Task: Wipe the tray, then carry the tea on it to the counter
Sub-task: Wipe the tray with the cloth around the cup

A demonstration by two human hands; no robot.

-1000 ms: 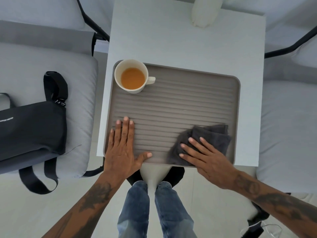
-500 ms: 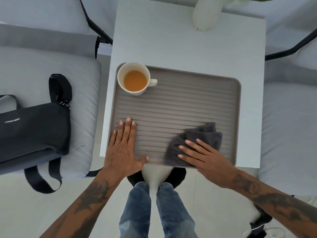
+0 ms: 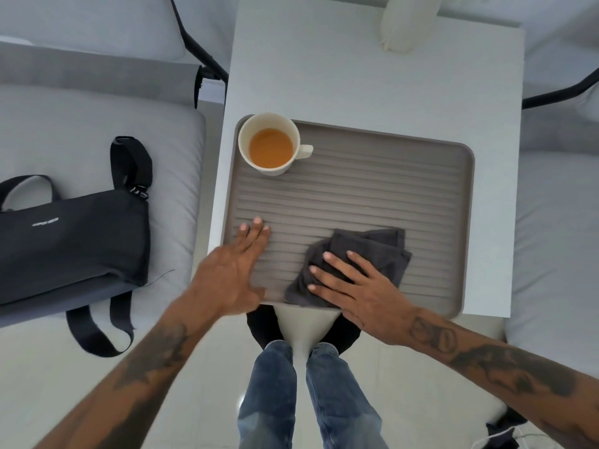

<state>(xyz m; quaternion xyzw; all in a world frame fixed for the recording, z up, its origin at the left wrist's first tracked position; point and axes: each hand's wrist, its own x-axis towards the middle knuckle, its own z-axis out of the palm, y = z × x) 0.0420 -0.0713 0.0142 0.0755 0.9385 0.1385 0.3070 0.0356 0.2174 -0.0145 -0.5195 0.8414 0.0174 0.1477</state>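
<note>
Pressing flat, fingers straight, the right hand [image 3: 359, 286] bears on the dark cloth [image 3: 366, 254] at the tray [image 3: 372, 196] near edge; left hand [image 3: 233, 273] lies flat, fingers extended, on the tray's left near corner; cup of tea [image 3: 270, 144] stands at far-left corner; bag [image 3: 71, 244] lettering illegible

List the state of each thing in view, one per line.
Mug: upright on the tray's far left corner, holding tea.
Tray: flat on the white table.
Dark cloth: crumpled, under the right hand.
Left hand: flat on the tray.
Black bag: lying on the seat.
</note>
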